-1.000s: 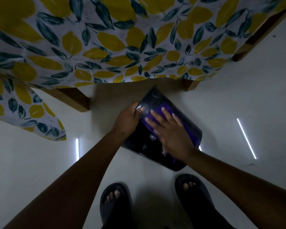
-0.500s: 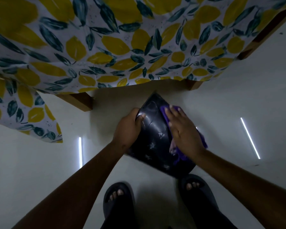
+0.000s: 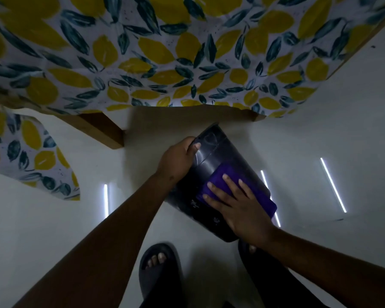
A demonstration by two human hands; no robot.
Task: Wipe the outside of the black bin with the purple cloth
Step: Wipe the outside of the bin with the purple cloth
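The black bin (image 3: 218, 156) lies tipped on its side above the pale floor, its shiny outer wall facing up. My left hand (image 3: 176, 161) grips its narrower far end, thumb across the wall. My right hand (image 3: 236, 203) lies flat, fingers spread, pressing the purple cloth (image 3: 262, 196) against the middle and near part of the bin's wall. The cloth sticks out past my fingers toward the right edge. Pale smudges show on the wall left of my right hand.
A table with a lemon-and-leaf patterned cloth (image 3: 165, 58) overhangs just beyond the bin, with wooden legs (image 3: 102, 130) at left. My two feet in dark sandals (image 3: 158, 270) stand on the glossy white floor (image 3: 320, 152) right below the bin.
My right hand has slid the purple cloth down and back across the bin's wall toward the near end, now lying flatter. The left hand keeps its grip on the far end.
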